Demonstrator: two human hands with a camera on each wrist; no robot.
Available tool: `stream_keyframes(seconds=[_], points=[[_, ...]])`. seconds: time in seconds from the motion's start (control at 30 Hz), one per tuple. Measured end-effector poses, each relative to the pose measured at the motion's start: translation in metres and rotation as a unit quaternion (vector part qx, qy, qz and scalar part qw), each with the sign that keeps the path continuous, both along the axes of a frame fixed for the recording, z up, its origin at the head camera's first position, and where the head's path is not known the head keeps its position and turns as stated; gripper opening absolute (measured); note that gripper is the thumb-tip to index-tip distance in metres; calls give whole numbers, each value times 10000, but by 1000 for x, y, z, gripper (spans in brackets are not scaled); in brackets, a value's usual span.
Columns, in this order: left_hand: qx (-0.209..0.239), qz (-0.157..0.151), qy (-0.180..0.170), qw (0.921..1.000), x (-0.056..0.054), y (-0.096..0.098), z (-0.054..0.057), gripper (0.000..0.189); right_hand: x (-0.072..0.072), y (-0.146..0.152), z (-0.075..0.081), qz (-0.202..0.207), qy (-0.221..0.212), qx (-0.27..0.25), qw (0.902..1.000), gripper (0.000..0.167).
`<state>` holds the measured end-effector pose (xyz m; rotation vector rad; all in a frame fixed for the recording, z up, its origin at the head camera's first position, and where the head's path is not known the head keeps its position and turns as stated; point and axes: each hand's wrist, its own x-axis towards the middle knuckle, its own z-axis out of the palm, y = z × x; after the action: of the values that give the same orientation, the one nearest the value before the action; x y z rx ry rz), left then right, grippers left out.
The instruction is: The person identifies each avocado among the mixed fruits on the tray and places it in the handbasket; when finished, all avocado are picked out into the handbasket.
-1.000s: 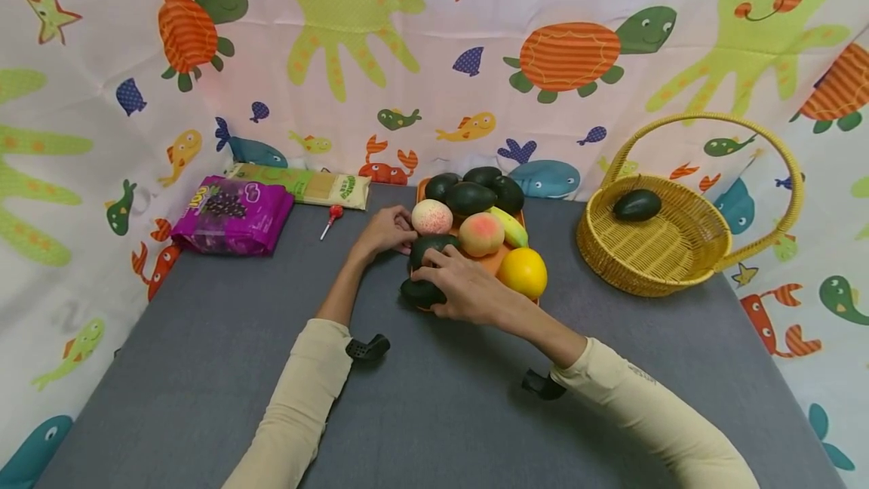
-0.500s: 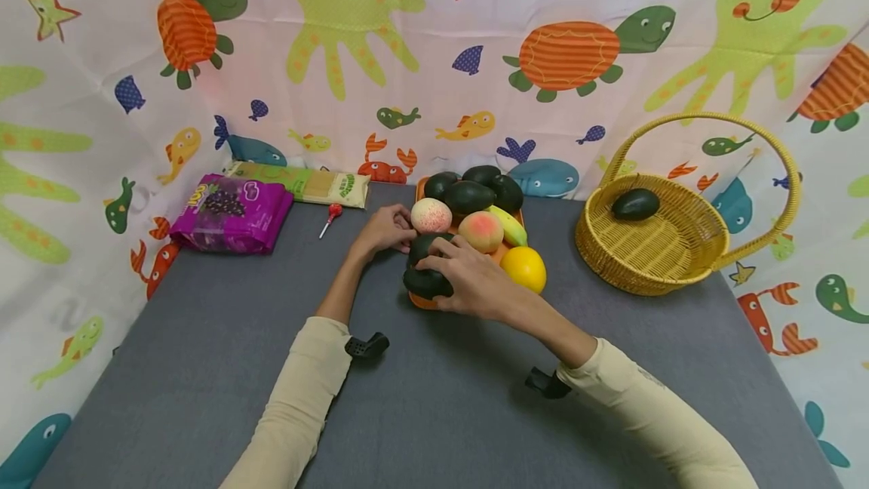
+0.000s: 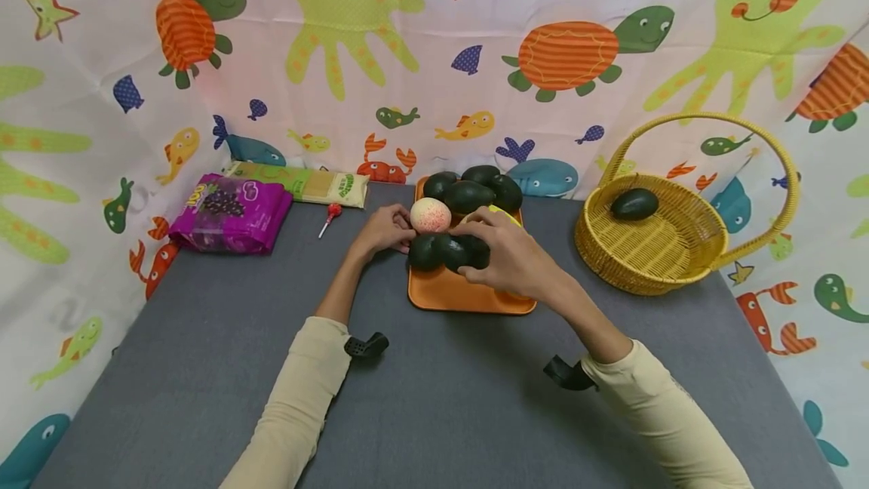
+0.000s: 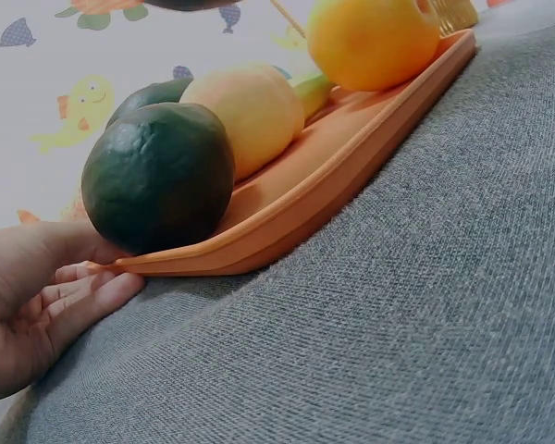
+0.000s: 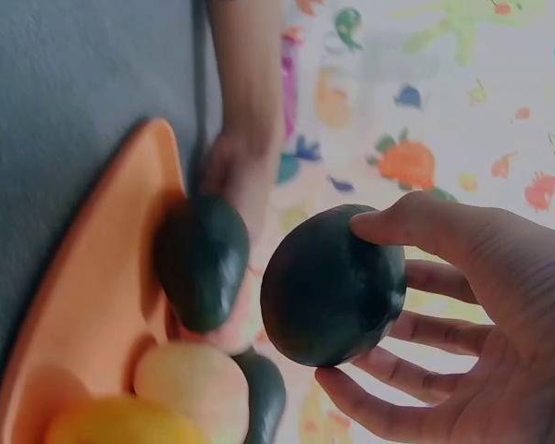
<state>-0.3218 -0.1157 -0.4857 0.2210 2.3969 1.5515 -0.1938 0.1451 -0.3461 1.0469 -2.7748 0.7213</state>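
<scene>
Right hand (image 3: 512, 256) curled round a dark avocado (image 5: 328, 291), held above orange tray (image 3: 468, 296). Left hand (image 4: 42, 301) pinches tray's left rim; thumb tip partly hidden, perhaps touching a second avocado (image 4: 157, 176). Wicker basket (image 3: 614, 266) right of tray.

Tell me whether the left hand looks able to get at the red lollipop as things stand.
Likely yes: only gray tabletop shows between the left hand and the red lollipop. The hand grips the edge of the orange tray, though, so it would probably have to let go first.

Left grip (image 3: 387, 229) pinches; right grip (image 3: 512, 253) curls, raised.
</scene>
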Motion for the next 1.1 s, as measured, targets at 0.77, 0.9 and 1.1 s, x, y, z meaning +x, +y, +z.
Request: stream_keyframes(seconds=[0.77,0.9,1.1], points=[[57,-1,-76,10000,1,1,1,35,-43,112,32,-1816,106,-887,9793,51],[61,13,-45,10000,2,1,0,34,-54,134,32,-2281,-177,-1043,9679,53],[73,18,23,10000,1,1,-2,34,-72,172,31,-3014,-664,-961,9463,60]])
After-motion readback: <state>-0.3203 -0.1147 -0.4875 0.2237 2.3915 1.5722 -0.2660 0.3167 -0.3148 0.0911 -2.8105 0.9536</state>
